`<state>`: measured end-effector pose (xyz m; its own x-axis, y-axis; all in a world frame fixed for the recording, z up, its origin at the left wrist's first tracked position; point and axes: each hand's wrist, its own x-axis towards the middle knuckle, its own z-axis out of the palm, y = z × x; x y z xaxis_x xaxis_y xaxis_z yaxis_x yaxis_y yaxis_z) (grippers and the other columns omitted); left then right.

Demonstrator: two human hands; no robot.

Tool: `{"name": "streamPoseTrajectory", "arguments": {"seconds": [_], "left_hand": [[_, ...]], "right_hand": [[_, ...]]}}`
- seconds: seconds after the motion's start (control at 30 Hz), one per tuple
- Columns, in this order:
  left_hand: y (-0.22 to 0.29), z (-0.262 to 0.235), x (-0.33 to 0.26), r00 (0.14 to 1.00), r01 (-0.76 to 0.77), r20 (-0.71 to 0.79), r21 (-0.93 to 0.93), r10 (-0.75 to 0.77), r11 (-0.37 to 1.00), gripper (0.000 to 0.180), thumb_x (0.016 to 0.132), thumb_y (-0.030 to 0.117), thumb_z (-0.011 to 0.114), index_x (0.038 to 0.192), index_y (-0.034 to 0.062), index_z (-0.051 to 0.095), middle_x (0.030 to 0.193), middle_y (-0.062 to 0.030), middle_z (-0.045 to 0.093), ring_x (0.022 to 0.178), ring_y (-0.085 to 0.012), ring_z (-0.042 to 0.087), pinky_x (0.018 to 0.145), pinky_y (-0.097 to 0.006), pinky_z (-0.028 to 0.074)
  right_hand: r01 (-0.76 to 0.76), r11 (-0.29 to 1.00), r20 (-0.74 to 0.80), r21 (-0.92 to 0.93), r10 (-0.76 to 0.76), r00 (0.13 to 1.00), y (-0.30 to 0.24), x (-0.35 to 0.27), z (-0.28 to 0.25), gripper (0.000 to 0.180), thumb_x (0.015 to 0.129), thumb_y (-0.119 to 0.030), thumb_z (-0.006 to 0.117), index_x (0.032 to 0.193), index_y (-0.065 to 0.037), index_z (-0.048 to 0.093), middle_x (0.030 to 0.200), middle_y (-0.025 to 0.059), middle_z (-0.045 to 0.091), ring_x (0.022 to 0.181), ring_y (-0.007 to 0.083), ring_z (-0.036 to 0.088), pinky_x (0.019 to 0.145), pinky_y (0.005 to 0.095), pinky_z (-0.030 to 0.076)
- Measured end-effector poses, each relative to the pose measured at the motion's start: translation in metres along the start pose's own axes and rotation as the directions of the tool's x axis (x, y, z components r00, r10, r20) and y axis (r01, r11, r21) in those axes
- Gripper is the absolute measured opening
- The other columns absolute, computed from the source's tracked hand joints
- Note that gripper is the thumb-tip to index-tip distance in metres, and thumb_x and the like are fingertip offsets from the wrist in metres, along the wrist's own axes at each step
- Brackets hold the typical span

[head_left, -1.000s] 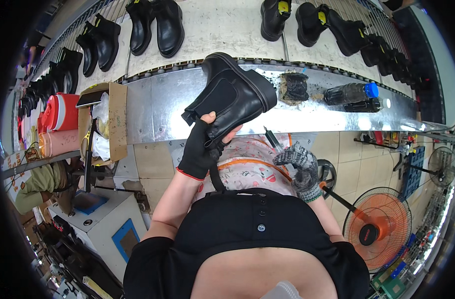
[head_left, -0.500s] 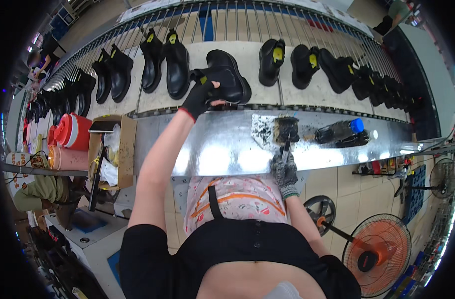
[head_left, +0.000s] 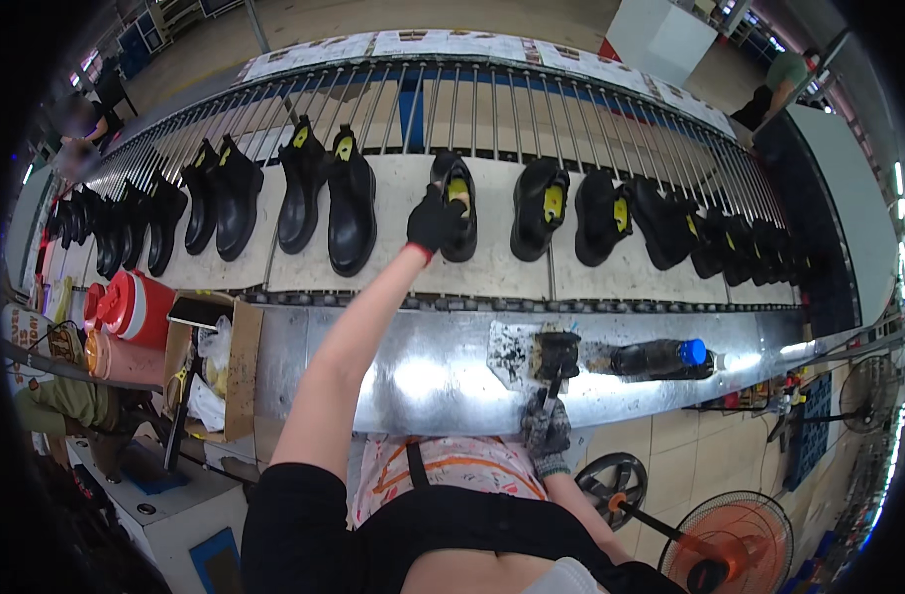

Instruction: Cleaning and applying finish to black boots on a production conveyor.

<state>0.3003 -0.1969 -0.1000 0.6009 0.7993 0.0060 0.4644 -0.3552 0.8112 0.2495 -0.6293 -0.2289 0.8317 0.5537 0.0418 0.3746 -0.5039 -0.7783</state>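
My left hand [head_left: 433,223], in a dark glove with a red cuff and bare fingertips, grips a black ankle boot [head_left: 460,238] at its opening. That boot stands on the pale conveyor [head_left: 398,213], toe toward me, with a yellow patch inside. My right hand [head_left: 547,428], in a mottled grey glove, is closed around a slim-handled brush [head_left: 552,393] at the metal table's [head_left: 413,371] front edge. The brush's dark end meets a black-smeared block or small container [head_left: 556,354], which lies on a stained white sheet [head_left: 507,354]; its exact shape is unclear.
More black boots [head_left: 351,223] line the conveyor on both sides. A dark bottle with a blue cap [head_left: 660,357] lies on the table's right. At left are a cardboard box [head_left: 243,356] and a red jug [head_left: 136,307]. A fan [head_left: 735,544] stands at lower right.
My left hand has moved the boot from a tilted, raised position over the conveyor's near edge to upright on the conveyor. My right hand still holds the brush by the black block. The view has tilted up.
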Motion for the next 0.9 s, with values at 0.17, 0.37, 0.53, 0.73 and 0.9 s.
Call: {"name": "streamPoseTrajectory", "arguments": {"seconds": [0.17,0.37,0.53,0.73,0.9], "left_hand": [[-0.085,-0.022,0.005,0.725,0.063,-0.687,0.148,0.057,0.987,0.094,0.077,0.050,0.066,0.142,-0.0024,0.024,0.141,-0.0293,0.030,0.133,-0.0403,0.028,0.111,-0.048,0.018],[-0.117,-0.097,0.042,0.795,0.481,-0.461,0.084,-0.394,0.873,0.080,0.067,0.045,0.073,0.125,-0.0024,0.046,0.120,-0.0250,0.054,0.111,-0.0379,0.055,0.095,-0.046,0.043],[-0.159,-0.111,0.069,0.931,0.329,-0.260,0.283,-0.258,0.901,0.086,0.061,0.048,0.076,0.122,-0.0052,0.047,0.118,-0.0249,0.057,0.110,-0.0370,0.057,0.093,-0.041,0.046],[-0.192,-0.119,0.016,0.868,0.322,-0.380,-0.059,-0.320,0.945,0.079,0.060,0.038,0.078,0.118,-0.0081,0.052,0.115,-0.0220,0.060,0.103,-0.0310,0.061,0.089,-0.036,0.047],[-0.079,-0.110,-0.082,0.933,0.234,-0.145,-0.450,-0.329,0.862,0.065,0.060,0.028,0.079,0.111,-0.0049,0.058,0.106,-0.0167,0.064,0.096,-0.0258,0.062,0.085,-0.033,0.048]], "right_hand": [[-0.379,0.900,0.176,0.215,0.346,0.922,-0.021,-0.002,-0.014,0.029,0.088,-0.029,0.048,0.099,-0.005,0.059,0.074,0.0095,0.061,0.064,0.0223,0.059,0.057,0.0353,0.046],[-0.267,0.940,0.154,0.214,0.237,0.959,-0.026,-0.002,-0.015,0.031,0.091,-0.033,0.048,0.104,-0.006,0.056,0.076,0.0077,0.058,0.061,0.0195,0.054,0.053,0.0316,0.043],[-0.194,0.953,0.167,0.235,0.157,0.973,-0.016,-0.002,-0.007,0.032,0.091,-0.027,0.050,0.112,-0.003,0.051,0.081,0.0027,0.057,0.059,0.0098,0.052,0.049,0.0233,0.043],[0.067,0.997,0.102,-0.023,-0.064,0.993,-0.025,0.004,0.000,0.023,0.091,-0.017,0.047,0.109,-0.003,0.052,0.086,0.0053,0.060,0.065,0.0126,0.055,0.053,0.0263,0.048],[-0.228,0.928,0.037,0.294,0.228,0.973,-0.018,0.003,0.002,0.025,0.087,-0.026,0.052,0.095,-0.004,0.061,0.075,0.0152,0.058,0.068,0.0302,0.057,0.059,0.0411,0.044]]}}
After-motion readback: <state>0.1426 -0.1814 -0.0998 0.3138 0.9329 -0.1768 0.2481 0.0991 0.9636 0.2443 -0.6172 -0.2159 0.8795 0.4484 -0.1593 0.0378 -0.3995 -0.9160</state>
